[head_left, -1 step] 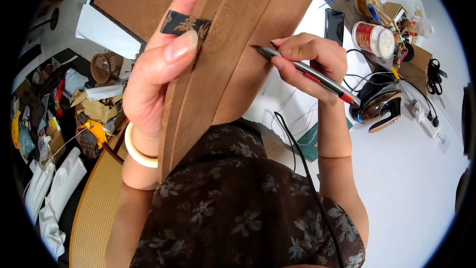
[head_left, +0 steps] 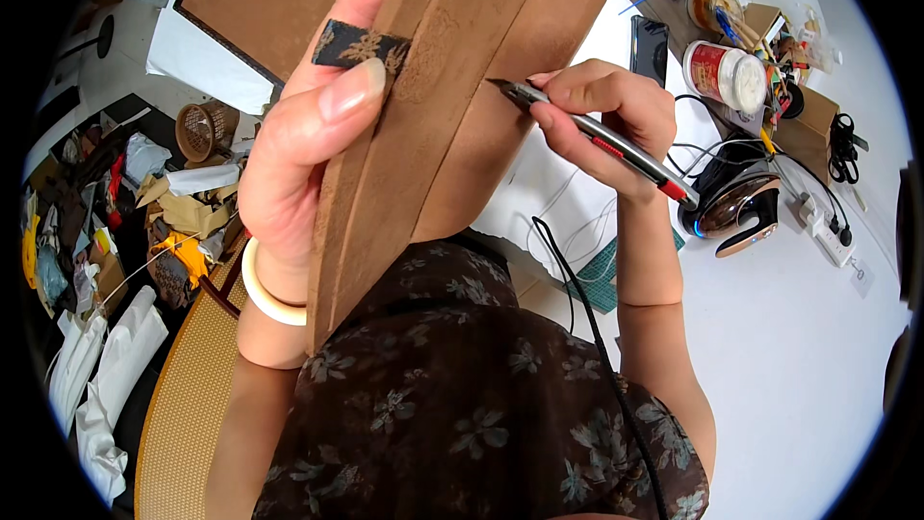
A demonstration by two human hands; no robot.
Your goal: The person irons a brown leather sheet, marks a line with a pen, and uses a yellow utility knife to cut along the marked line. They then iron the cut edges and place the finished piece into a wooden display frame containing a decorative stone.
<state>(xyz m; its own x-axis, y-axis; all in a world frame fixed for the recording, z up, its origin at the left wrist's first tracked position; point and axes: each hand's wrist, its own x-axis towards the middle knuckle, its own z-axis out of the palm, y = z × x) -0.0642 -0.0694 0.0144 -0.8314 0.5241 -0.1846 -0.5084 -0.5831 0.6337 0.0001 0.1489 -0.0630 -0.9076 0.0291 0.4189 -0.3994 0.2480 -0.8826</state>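
Observation:
A brown, suede-like box-shaped piece (head_left: 423, 125) with a long raised edge is held up tilted in front of me. My left hand (head_left: 308, 125) grips its left side, thumb pressed beside a short dark tab with a tan floral pattern (head_left: 361, 46). My right hand (head_left: 611, 120) holds a slim silver-and-red craft knife (head_left: 616, 143) in a pen-like grip. Its dark pointed tip is at the seam between the raised edge and the smooth side panel. The fingers of my left hand behind the piece are mostly hidden.
A brown panel with a dark border (head_left: 260, 10) lies at the back left. On the white table at right are a phone (head_left: 650, 48), a red-labelled jar (head_left: 717, 74), an iron-like appliance (head_left: 736, 212), a power strip (head_left: 826, 231) and cables. Scraps (head_left: 183, 221) pile up at left.
The knife tip has shifted slightly upward along the seam, with the right fingers moving a little. The left hand and the brown piece have stayed in place.

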